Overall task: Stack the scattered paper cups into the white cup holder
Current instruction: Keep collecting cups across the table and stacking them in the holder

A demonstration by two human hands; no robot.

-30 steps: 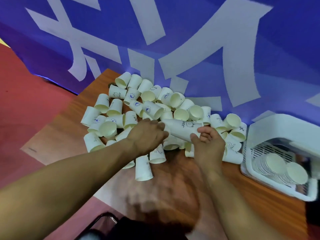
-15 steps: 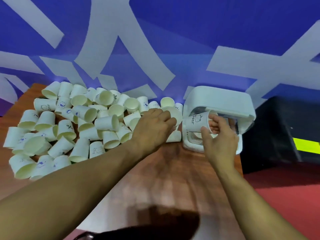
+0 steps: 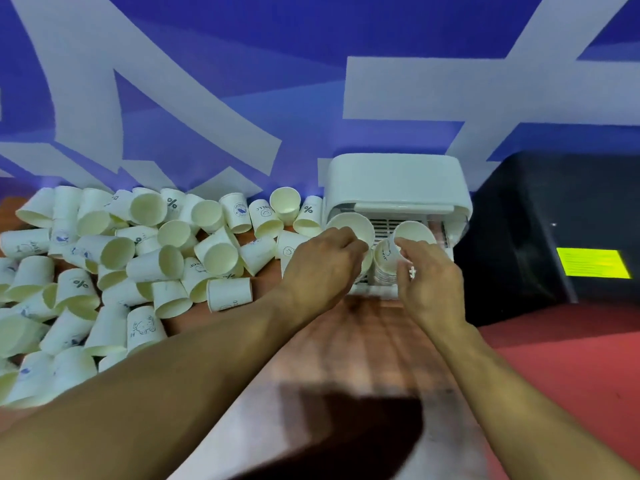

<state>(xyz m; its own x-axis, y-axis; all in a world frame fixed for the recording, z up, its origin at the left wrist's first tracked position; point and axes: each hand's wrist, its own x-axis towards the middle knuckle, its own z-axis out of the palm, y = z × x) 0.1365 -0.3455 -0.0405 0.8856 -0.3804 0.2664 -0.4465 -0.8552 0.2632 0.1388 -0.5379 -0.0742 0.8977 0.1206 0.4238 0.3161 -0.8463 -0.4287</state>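
The white cup holder (image 3: 394, 180) stands on the wooden table (image 3: 363, 341) against the blue wall, its opening facing me. My right hand (image 3: 427, 278) grips a stack of paper cups (image 3: 414, 233) at the right side of the opening, over nested cups (image 3: 384, 271) inside. My left hand (image 3: 320, 268) grips another stack of cups (image 3: 349, 225) at the opening's left side. Many scattered paper cups (image 3: 145, 258) lie on their sides in a heap over the left of the table.
A black box (image 3: 554, 230) with a yellow label (image 3: 594, 267) stands right of the holder on the red floor (image 3: 571, 358). The blue wall with white shapes (image 3: 311, 81) runs behind the table. My shadow falls on the table's near part.
The view swung right from the heap to the holder. My right hand carried its stack into the holder's opening, and my left hand came to the opening's left side with a stack.
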